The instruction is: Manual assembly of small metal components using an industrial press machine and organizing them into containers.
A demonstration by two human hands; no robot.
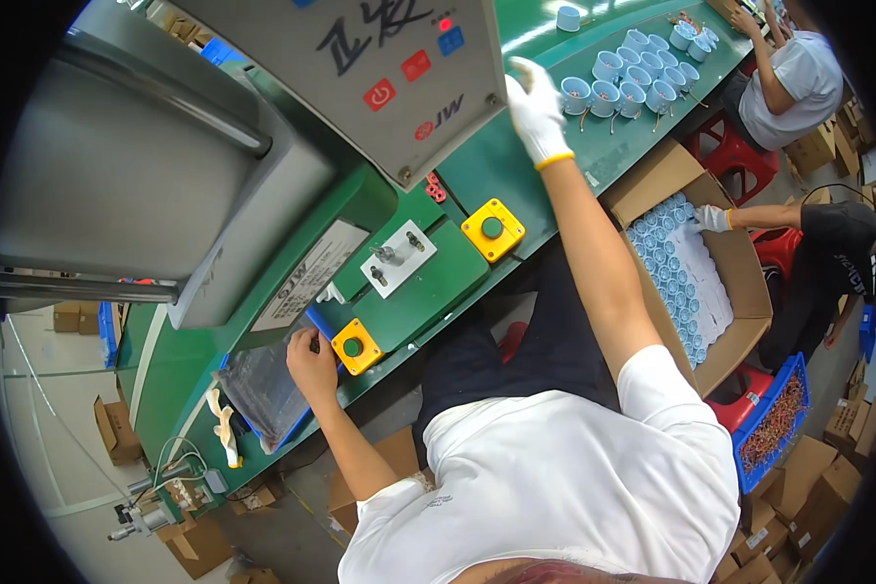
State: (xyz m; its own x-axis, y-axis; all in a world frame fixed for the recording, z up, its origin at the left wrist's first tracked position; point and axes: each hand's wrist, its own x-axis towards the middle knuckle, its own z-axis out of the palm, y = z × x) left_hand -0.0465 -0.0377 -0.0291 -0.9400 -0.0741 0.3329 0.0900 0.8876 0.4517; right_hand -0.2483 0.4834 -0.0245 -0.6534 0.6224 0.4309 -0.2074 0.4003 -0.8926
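My left hand [311, 364] is bare, its fingers curled at the edge of a blue tray [268, 401] with a grey inside. Something small and dark shows at the fingertips, too small to name. Right beside it is a yellow button box [358, 346] with a green button. My right hand [538, 112], in a white glove with a yellow cuff, is raised beside the grey control panel [399, 73]. Its fingers are bent but apart, with nothing seen in them. Between my hands, a white fixture plate [398, 259] with metal pins sits on the green machine base.
Another yellow button box [493, 231] stands at the bench edge. Several light-blue cups with wires [633, 94] stand at the far right. A carton [735, 336] of blue parts is at my right, with a co-worker's gloved hand [713, 218] in it. A glove [223, 428] lies left.
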